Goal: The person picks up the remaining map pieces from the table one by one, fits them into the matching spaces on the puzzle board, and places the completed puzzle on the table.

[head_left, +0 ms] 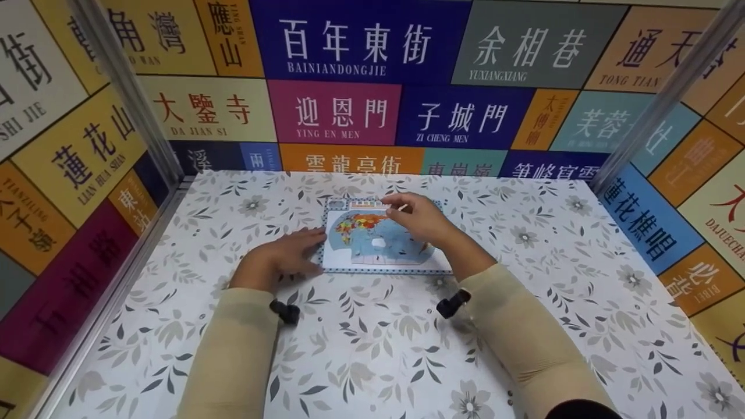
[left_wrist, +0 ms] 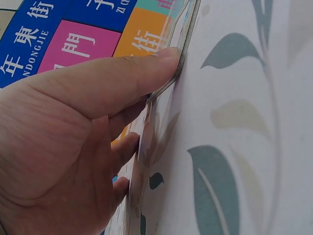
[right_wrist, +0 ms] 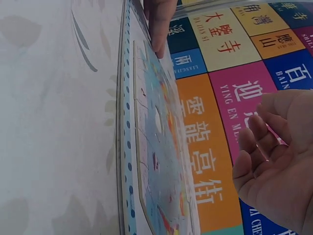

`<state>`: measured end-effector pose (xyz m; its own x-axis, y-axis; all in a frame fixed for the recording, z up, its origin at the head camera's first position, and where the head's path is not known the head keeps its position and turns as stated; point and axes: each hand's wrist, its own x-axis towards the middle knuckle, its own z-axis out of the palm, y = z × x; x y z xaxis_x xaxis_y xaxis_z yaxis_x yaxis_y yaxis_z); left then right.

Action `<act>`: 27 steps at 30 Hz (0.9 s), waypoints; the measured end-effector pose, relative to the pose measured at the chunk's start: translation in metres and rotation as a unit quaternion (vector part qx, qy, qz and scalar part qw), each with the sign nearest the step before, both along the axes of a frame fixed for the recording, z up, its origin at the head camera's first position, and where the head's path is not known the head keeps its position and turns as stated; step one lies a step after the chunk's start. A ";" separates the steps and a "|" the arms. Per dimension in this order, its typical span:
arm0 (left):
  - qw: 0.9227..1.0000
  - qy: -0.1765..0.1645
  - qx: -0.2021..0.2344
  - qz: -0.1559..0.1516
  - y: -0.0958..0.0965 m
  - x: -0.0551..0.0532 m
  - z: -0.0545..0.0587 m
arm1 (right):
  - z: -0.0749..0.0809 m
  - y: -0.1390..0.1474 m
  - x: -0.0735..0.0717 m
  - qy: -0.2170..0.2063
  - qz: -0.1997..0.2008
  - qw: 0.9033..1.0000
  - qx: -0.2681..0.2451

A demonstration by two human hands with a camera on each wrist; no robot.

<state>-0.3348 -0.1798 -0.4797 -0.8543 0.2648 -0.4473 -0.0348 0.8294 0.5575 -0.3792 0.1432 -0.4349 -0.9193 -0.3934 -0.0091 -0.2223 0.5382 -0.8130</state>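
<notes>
A world map puzzle board [head_left: 384,247] with a blue dotted border lies flat on the table. A white rounded patch [head_left: 378,242] shows near the middle of its blue sea. My left hand [head_left: 291,251] rests at the board's left edge, fingers extended. In the left wrist view its thumb [left_wrist: 159,63] lies on the near corner of the board. Above the board's upper right part hovers my right hand [head_left: 420,218]. Its fingers [right_wrist: 252,147] are loosely curled in the right wrist view, with no object showing between them.
A white tablecloth [head_left: 361,361] with grey leaves and flowers covers the table. Behind stands a wall of coloured panels [head_left: 372,41] with Chinese place names, continuing along both sides. Metal posts [head_left: 125,87] rise at the back corners.
</notes>
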 end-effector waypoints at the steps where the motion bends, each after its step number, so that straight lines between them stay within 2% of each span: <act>1: 1.000 -0.003 0.002 0.002 0.000 0.000 0.000 | 0.002 0.004 0.003 0.003 0.001 1.000 0.001; 6: 1.000 -0.004 0.009 0.004 0.002 0.001 0.000 | 0.006 0.027 0.016 0.018 -0.006 1.000 0.016; 13: 1.000 0.004 0.020 0.003 -0.001 0.002 -0.001 | 0.007 0.062 0.027 0.021 -0.036 0.998 0.041; 19: 1.000 0.021 0.001 -0.012 -0.002 0.002 -0.005 | 0.010 0.088 0.037 0.016 -0.055 0.997 0.048; 27: 1.000 0.025 -0.002 -0.014 -0.002 0.000 -0.003 | 0.012 0.116 0.042 0.023 -0.080 0.995 0.054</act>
